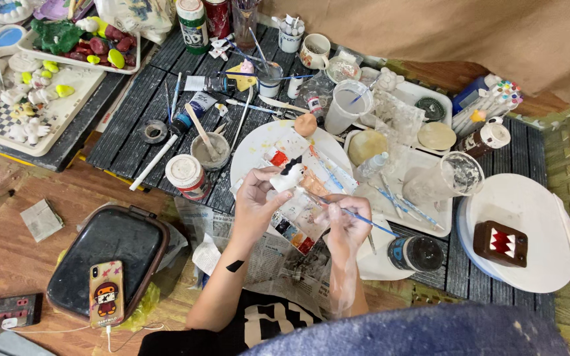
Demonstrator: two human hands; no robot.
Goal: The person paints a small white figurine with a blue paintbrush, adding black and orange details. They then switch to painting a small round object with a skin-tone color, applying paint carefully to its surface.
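A small white figurine (289, 178) with black markings, seemingly an animal, meets a thin blue-handled paintbrush (357, 217).

figurine (290, 177) over palette (298, 217) | phone (106, 293) on case (108, 254), left | plate (529, 198) right, likely holding block (501, 243)

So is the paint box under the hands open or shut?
Open: the paint box shows its coloured wells beneath the left hand holding the figurine.
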